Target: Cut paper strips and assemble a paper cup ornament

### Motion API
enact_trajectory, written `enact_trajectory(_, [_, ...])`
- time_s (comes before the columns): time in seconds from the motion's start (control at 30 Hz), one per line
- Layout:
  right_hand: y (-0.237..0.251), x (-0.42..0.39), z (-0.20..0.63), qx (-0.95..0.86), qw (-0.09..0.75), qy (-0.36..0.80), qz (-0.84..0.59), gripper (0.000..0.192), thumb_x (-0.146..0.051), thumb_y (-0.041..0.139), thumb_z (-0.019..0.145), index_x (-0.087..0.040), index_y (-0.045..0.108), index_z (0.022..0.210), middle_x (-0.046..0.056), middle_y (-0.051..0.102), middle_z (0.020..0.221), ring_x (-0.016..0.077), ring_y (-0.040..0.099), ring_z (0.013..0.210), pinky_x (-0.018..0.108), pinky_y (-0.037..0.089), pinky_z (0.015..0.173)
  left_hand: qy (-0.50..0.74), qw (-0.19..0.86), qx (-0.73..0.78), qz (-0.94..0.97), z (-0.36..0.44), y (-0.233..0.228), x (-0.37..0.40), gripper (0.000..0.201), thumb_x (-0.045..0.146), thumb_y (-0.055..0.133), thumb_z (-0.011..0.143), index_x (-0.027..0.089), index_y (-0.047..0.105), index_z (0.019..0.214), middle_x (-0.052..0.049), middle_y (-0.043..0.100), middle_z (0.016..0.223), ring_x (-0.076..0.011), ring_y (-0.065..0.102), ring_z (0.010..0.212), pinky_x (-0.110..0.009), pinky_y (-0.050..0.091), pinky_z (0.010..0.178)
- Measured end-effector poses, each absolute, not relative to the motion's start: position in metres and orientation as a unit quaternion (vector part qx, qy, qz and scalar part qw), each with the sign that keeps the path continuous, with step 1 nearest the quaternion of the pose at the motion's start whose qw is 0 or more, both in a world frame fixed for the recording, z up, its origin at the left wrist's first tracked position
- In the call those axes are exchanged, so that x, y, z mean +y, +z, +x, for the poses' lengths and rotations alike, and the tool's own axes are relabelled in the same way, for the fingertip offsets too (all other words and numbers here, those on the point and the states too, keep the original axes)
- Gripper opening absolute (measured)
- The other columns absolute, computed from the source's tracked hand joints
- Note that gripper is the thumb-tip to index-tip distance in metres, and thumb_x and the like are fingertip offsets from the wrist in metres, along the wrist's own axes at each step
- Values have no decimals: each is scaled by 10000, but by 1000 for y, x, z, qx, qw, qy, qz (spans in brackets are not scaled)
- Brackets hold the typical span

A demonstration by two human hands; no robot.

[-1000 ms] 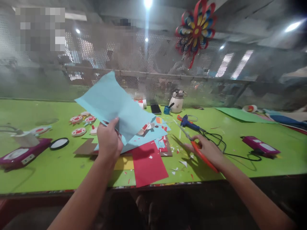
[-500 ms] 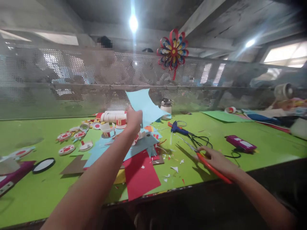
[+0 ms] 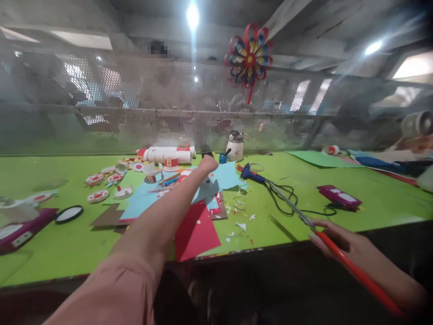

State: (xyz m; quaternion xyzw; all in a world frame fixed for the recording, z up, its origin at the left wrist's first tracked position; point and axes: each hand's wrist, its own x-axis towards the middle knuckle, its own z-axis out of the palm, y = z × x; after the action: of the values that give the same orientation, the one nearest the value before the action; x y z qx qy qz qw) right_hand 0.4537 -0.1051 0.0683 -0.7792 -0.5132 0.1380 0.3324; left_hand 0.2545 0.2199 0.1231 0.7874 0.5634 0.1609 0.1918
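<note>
Across the bench (image 3: 50, 243), the left hand (image 3: 208, 163) is now laying down the blue sheet (image 3: 226, 177) it was lifting, while the right hand (image 3: 333, 241) is still clamping scissors (image 3: 338, 257).

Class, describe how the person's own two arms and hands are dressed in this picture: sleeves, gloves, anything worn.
Both hands are bare, with no gloves. The left arm wears a dusty pink sleeve pushed up near the elbow, the forearm uncovered down to the left hand. The right hand and its forearm show no sleeve. No watch, ring or bracelet is visible on either.
</note>
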Motion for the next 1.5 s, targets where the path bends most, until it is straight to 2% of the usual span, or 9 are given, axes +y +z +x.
enact_trajectory(0.17, [60, -102, 427, -527, 321, 156, -771, 525, -582, 604, 683, -192, 598, 1034, 47, 681, 810, 207, 637, 708, 246, 521, 597, 268, 119, 517, 804, 209, 143, 182, 291, 268, 485, 898, 86, 610, 1088, -172, 612, 1154, -261, 533, 1143, -368, 414, 944])
enact_trajectory(0.33, [38, -106, 389, -563, 298, 215, -740, 485, -521, 645, 715, -204, 563, 1072, 68, 686, 959, 207, 654, 812, 233, 535, 670, 451, 59, 374, 808, 126, 95, 74, 255, 290, 465, 904, 148, 626, 1041, -82, 691, 1008, -181, 638, 917, -313, 490, 834])
enact_trajectory(0.5, [27, -109, 368, -577, 319, 232, -715, 404, -470, 627, 755, -193, 572, 1044, 66, 689, 893, 179, 651, 728, 226, 534, 649, 337, 8, 287, 897, 74, 15, -2, 366, 178, 545, 858, 125, 528, 1219, -145, 620, 1199, -241, 547, 1154, -395, 466, 963])
enact_trajectory(0.63, [24, -110, 362, -562, 356, 231, -710, 368, -450, 628, 757, -189, 582, 1012, 49, 677, 780, 176, 653, 698, 213, 525, 612, 306, -37, 270, 912, 65, -7, -4, 474, 162, 571, 846, 118, 448, 1301, -162, 585, 1266, -270, 490, 1235, -490, 380, 1052])
enact_trajectory(0.87, [10, -124, 349, -584, 328, 274, -690, 327, -412, 622, 780, -194, 569, 1017, 26, 649, 772, 138, 609, 638, 205, 509, 600, 410, 11, 255, 876, 60, -22, 0, 505, 2, 542, 819, 182, 476, 1286, -96, 662, 1130, -197, 572, 1122, -427, 418, 1024])
enact_trajectory(1.13, [10, -132, 348, -633, 235, 364, -641, 282, -308, 574, 807, -205, 584, 1070, 38, 677, 883, 163, 645, 780, 221, 520, 693, 410, 116, 329, 843, 51, -6, -3, 275, 85, 555, 836, 192, 587, 1086, -69, 677, 1005, -172, 608, 990, -316, 496, 873])
enact_trajectory(1.23, [24, -128, 361, -633, 222, 294, -680, 345, -395, 605, 789, -223, 599, 1087, 53, 689, 966, 188, 665, 823, 245, 535, 717, 405, 148, 317, 845, 51, 1, 1, 213, 87, 544, 842, 195, 604, 1014, -61, 676, 953, -167, 615, 938, -308, 508, 809])
enact_trajectory(1.33, [45, -109, 376, -655, 212, 135, -712, 460, -499, 647, 734, -247, 601, 1116, 65, 678, 1073, 253, 657, 922, 349, 522, 820, 402, 156, 293, 853, 51, 6, 4, 142, 95, 549, 838, 193, 607, 924, -53, 683, 905, -168, 616, 890, -321, 507, 783])
enact_trajectory(1.5, [56, -40, 403, -692, 132, -21, -709, 463, -451, 582, 780, -162, 617, 1141, 151, 657, 1123, 348, 628, 981, 462, 499, 817, 385, 145, 309, 858, 52, 10, 2, 82, 130, 555, 846, 186, 608, 873, -64, 689, 914, -180, 619, 889, -347, 498, 787])
